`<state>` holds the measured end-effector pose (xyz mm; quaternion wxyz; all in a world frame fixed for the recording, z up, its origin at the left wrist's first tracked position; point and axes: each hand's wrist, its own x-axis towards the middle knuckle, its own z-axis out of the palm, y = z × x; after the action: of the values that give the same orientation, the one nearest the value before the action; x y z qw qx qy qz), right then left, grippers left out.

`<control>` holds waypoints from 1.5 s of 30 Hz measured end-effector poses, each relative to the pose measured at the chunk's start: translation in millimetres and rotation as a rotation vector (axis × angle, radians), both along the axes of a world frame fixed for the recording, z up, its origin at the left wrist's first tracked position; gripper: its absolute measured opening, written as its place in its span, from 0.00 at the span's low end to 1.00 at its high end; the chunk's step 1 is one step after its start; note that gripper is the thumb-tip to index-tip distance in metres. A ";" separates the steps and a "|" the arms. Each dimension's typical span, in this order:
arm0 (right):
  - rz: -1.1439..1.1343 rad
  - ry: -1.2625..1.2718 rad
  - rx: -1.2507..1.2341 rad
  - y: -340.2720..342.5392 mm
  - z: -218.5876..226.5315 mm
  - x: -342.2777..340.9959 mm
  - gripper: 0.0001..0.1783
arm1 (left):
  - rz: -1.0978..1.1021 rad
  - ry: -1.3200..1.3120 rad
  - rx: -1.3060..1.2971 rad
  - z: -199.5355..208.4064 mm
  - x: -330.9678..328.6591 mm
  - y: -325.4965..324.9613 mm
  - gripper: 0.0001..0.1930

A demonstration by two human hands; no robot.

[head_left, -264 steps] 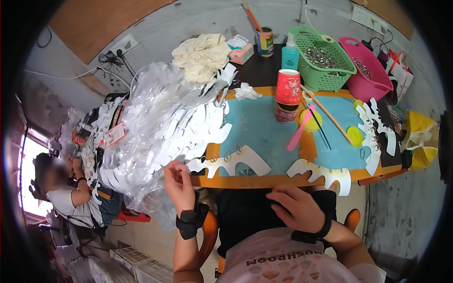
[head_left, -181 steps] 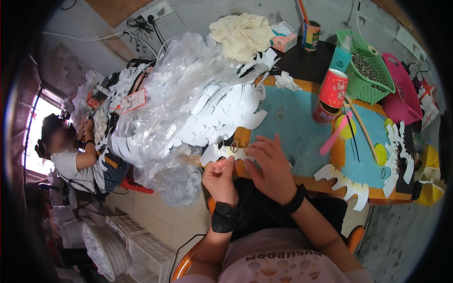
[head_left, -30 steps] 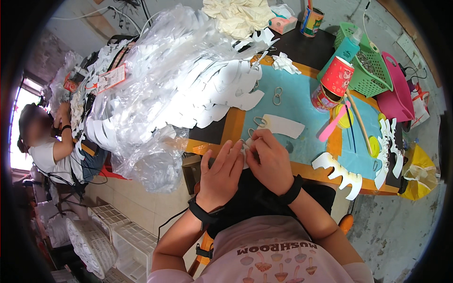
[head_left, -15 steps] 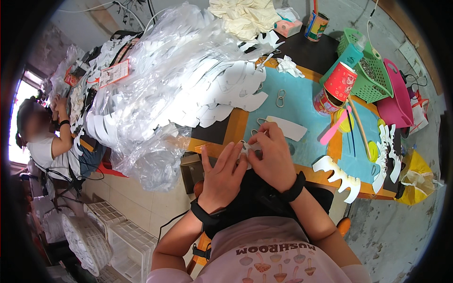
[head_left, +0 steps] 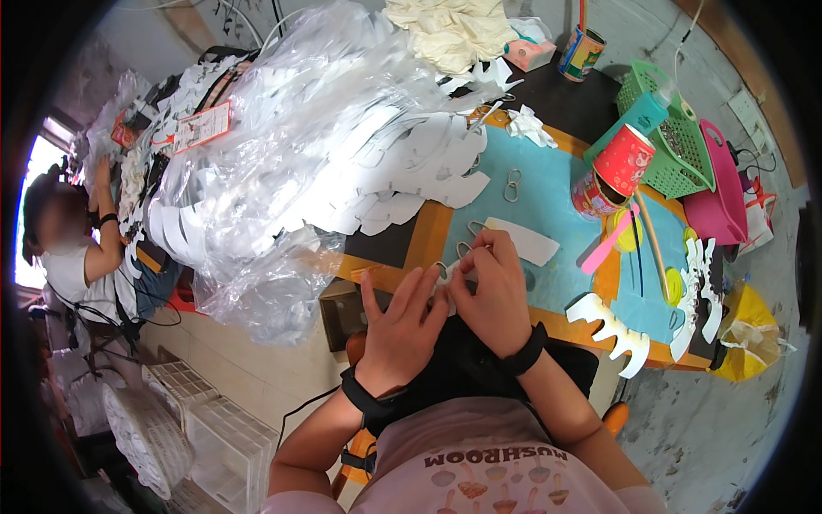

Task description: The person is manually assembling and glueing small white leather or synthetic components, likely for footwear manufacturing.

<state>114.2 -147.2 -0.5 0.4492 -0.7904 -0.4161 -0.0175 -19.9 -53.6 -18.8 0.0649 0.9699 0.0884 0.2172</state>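
Note:
At the near edge of the blue-covered work surface, a small white piece (head_left: pixel 448 275) shows between my two hands, mostly hidden by my fingers. My left hand (head_left: pixel 401 321) holds its left side with the index finger and thumb, the other fingers spread out. My right hand (head_left: pixel 491 295) is closed in a pinch at its right side, thumb and index together. A wire ring (head_left: pixel 441 267) rises by the left fingertips, and another wire ring (head_left: pixel 463 249) shows beside the right index finger. Just beyond lies a flat white cut piece (head_left: pixel 533 247) with a metal loop (head_left: pixel 476 228) at its left end.
A linked pair of metal rings (head_left: pixel 512 185) lies farther back. On the left, white cut-outs (head_left: pixel 419 163) pile under clear plastic (head_left: pixel 282 137). To the right are a red cup (head_left: pixel 628 158), a pink spatula (head_left: pixel 610 242), a green basket (head_left: pixel 676 154) and scalloped white pieces (head_left: pixel 612 330). A co-worker (head_left: pixel 77 240) sits far left.
My right fingers have curled and shifted slightly, and more of the wire rings shows beside them. The left hand keeps nearly the same place. The whole view has shifted a little.

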 end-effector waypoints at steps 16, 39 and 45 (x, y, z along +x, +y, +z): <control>0.013 0.049 -0.102 -1.7 2.9 1.7 0.07 | 0.015 0.034 0.024 4.7 -0.1 -4.9 0.17; 0.201 -0.189 -0.192 -17.2 3.6 -3.0 0.23 | 0.019 0.055 -0.013 8.1 0.5 -5.1 0.15; 0.207 -0.325 -0.307 -24.6 7.8 -7.7 0.27 | 0.014 0.082 -0.058 9.9 -1.4 -5.7 0.17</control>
<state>106.5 -171.8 7.3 0.2504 -0.7895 -0.5592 -0.0348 -21.3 -59.3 -9.0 0.0877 0.9751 0.1038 0.1750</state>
